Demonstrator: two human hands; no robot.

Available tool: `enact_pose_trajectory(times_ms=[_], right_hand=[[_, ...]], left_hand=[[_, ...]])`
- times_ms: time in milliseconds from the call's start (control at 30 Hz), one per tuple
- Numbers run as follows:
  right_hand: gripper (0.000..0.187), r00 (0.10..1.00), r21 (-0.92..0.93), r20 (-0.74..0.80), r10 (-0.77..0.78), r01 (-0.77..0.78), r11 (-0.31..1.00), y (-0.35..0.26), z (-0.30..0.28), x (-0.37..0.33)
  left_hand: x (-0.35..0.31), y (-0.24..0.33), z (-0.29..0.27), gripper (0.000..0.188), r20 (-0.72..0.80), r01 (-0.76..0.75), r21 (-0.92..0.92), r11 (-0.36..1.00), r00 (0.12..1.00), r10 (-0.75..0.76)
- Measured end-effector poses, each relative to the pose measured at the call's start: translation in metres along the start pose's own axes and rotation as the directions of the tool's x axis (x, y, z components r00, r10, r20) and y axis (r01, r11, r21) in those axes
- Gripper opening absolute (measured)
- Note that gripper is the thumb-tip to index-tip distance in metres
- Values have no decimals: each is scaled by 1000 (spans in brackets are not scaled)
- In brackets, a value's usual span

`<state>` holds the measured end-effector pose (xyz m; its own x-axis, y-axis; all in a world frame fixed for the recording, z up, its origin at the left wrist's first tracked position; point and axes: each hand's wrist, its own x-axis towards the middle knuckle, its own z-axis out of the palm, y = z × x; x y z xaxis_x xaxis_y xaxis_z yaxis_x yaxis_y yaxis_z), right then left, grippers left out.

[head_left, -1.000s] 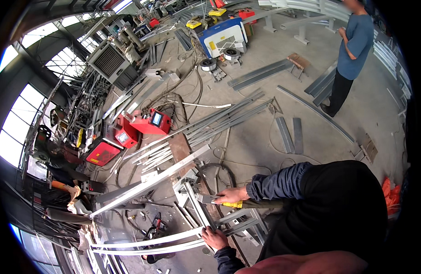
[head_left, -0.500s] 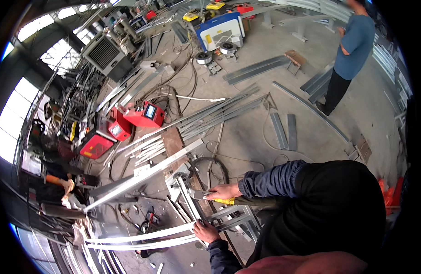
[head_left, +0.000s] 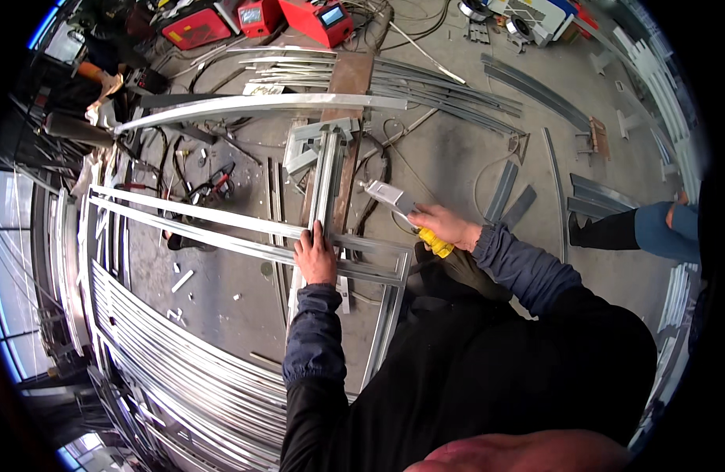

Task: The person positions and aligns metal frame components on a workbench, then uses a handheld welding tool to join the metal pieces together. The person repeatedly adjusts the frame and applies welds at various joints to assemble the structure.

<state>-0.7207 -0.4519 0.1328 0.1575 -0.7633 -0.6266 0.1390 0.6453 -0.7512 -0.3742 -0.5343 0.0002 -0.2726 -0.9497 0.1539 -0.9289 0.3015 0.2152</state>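
Note:
In my right hand (head_left: 449, 228) is a handheld welding gun (head_left: 390, 194) with a boxy grey head, a thin nozzle and a yellow section by the grip. Its nozzle points left, apart from the metal. My left hand (head_left: 315, 258) grips a long silvery metal bar (head_left: 325, 177) where it meets the rails of a metal frame (head_left: 221, 236), its fingers bent over the bar. Those two parallel rails run away to the left. Beyond the hand, the bar's far end lies at a grey metal bracket (head_left: 303, 149) on a rusty beam (head_left: 355, 79).
Many thin metal rails (head_left: 174, 338) fill the lower left. A curved bar (head_left: 260, 106) crosses beyond my hands. Red machines (head_left: 315, 23) and cables stand at the back. Another person's leg (head_left: 614, 230) shows at the right. Loose strips (head_left: 504, 189) lie on the floor.
My view has swung down and to the left. The welding gun has come away from the bar, toward the right. My left hand now lies farther over the crossing of bar and rails.

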Motion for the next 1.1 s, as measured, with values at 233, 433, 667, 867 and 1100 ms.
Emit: enact_pose_trajectory(times_ms=[233,433,667,867,1100], right_hand=[[76,999,66,43,0,-3,998,-18,0,13],[64,999,122,-2,-43,42,992,-43,22,48],[53,998,220,-39,-50,58,974,-40,38,73],[50,994,281,-80,-74,94,955,-38,52,88],[47,988,288,-124,-96,128,949,-37,64,102]], left_hand=[[8,-4,10,69,64,4,-19,1000,998,-3],[10,-1,6,67,43,4,-10,1000,999,-4],[9,1,5,59,31,20,-28,999,999,-19],[9,3,-1,57,58,29,-58,998,998,-26],[5,5,0,57,49,23,-38,999,999,-22]])
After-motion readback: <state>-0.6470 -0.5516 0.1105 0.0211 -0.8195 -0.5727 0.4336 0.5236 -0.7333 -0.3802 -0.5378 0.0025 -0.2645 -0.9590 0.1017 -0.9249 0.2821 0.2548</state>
